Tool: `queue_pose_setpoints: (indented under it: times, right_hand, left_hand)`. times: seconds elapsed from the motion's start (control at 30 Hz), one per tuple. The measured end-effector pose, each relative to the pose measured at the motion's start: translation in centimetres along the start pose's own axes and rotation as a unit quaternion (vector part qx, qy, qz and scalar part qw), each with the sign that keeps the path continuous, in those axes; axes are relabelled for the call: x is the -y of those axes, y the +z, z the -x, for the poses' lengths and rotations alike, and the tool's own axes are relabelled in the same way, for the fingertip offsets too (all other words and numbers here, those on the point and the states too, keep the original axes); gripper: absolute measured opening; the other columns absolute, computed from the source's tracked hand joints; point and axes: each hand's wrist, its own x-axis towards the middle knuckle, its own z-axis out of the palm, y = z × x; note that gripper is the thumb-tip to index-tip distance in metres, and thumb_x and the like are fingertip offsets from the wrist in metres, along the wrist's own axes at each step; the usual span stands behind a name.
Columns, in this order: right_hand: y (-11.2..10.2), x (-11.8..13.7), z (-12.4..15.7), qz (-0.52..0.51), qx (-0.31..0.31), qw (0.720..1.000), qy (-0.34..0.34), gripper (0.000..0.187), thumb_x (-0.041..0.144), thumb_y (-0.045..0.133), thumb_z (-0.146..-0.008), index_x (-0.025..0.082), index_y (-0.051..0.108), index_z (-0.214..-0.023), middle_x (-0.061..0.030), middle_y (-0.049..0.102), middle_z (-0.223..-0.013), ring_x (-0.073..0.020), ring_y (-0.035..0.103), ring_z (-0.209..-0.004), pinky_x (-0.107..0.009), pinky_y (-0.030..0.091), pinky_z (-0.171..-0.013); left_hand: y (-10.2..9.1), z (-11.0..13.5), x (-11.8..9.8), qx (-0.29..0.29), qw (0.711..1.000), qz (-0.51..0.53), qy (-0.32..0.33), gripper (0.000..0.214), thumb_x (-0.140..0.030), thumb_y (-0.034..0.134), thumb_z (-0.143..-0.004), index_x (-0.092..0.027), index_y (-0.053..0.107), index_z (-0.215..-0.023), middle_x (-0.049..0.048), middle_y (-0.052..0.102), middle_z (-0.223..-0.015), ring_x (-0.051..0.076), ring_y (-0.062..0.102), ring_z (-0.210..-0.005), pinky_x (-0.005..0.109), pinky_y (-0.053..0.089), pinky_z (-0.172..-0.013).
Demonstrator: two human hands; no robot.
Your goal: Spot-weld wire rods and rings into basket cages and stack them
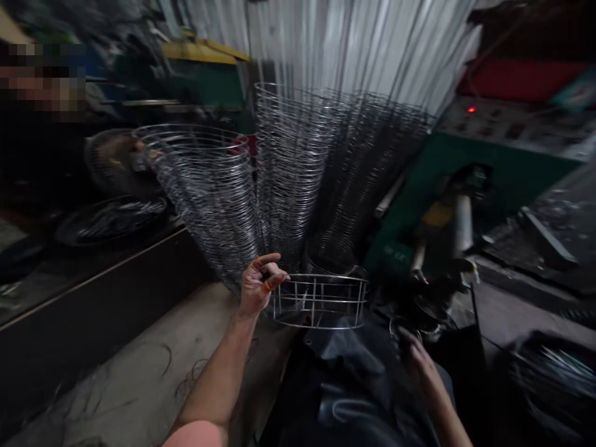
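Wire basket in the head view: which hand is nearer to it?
Left. The left hand is at the left end of the wire basket, its fingers at the rim. The right hand is apart from the basket, lower down and off to its right.

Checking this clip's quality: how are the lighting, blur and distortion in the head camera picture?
Head view: wide-angle distortion fans the stacked wire baskets outward, the corrugated wall glares, the lower right sits in deep shadow, upper left pixelated.
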Motion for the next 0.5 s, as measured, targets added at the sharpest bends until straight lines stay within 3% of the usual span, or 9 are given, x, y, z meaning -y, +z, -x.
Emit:
queue_pose_setpoints:
  times: [0.13, 0.23, 0.33, 0.4, 0.5]
  right_hand:
    - [-2.0, 5.1, 0.4, -0.047, 0.089, 0.993, -0.059, 0.064, 0.054, 0.061, -0.069, 0.023, 0.052, -0.123, -0.0108, 0.053, -0.126, -0.0284, 0.045, -0.119, -0.042, 0.032, -0.100]
    - [-2.3, 6.9, 3.4, -0.085, 0.108, 0.990, -0.031, 0.064, 0.062, 0.063, -0.061, 0.021, 0.060, -0.111, -0.0116, 0.064, -0.104, -0.0289, 0.058, -0.097, -0.041, 0.043, -0.085]
    - [-2.2, 6.9, 6.4, -0.152, 0.060, 0.986, 0.041, 0.048, 0.062, 0.063, -0.061, 0.020, 0.064, -0.083, -0.0051, 0.061, -0.064, -0.0187, 0.056, -0.055, -0.032, 0.047, -0.055]
    - [-2.4, 6.7, 7.4, -0.193, 0.000, 0.980, 0.058, 0.039, 0.057, 0.066, -0.062, 0.020, 0.062, -0.075, -0.0009, 0.055, -0.055, -0.0131, 0.048, -0.045, -0.027, 0.041, -0.045]
    - [-2.7, 6.7, 7.4, -0.240, -0.083, 0.966, 0.055, 0.036, 0.052, 0.067, -0.065, 0.020, 0.062, -0.081, 0.0016, 0.053, -0.058, -0.0103, 0.047, -0.047, -0.022, 0.040, -0.045]
  left_hand:
    - [5.4, 2.0, 1.7, 0.014, 0.977, 0.158, -0.140, 0.035, -0.030, 0.074, -0.061, -0.022, 0.063, -0.094, -0.0097, 0.037, -0.049, 0.005, 0.036, -0.044, 0.025, 0.049, -0.057]
    - [7.9, 3.6, 4.9, 0.032, 0.948, 0.189, -0.254, 0.035, -0.032, 0.070, -0.065, -0.020, 0.062, -0.096, -0.0086, 0.039, -0.051, 0.005, 0.039, -0.047, 0.026, 0.049, -0.062]
    - [9.3, 4.5, 7.9, 0.068, 0.915, 0.150, -0.370, 0.036, -0.034, 0.064, -0.070, -0.017, 0.061, -0.102, -0.0041, 0.050, -0.058, 0.009, 0.049, -0.055, 0.032, 0.049, -0.068]
    - [10.0, 4.8, 9.2, 0.080, 0.903, 0.072, -0.415, 0.035, -0.035, 0.059, -0.074, -0.017, 0.059, -0.103, 0.0026, 0.059, -0.072, 0.014, 0.056, -0.068, 0.034, 0.048, -0.069]
    - [11.0, 5.8, 9.6, 0.020, 0.929, -0.063, -0.364, 0.032, -0.037, 0.056, -0.077, -0.020, 0.057, -0.105, 0.0069, 0.062, -0.096, 0.018, 0.057, -0.091, 0.032, 0.045, -0.074]
